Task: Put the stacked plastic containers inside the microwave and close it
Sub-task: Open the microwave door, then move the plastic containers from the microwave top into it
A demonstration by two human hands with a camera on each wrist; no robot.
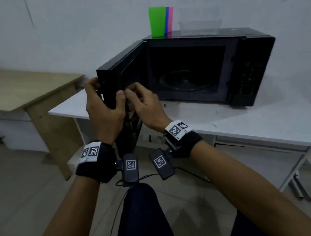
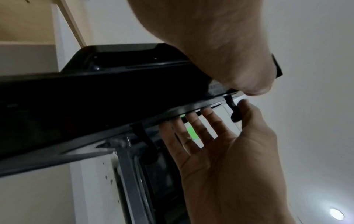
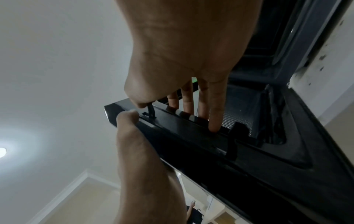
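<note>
Hands (image 1: 105, 108) (image 1: 145, 103) grip microwave door (image 1: 122, 75); no lettering legible.

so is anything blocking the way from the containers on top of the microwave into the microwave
Nothing visible does. The microwave door is swung open to the left, and the cavity shows only the glass turntable. The stacked clear containers sit on the microwave's top, beside the coloured sheets. Both the left hand and right hand are on the door's edge.
</note>
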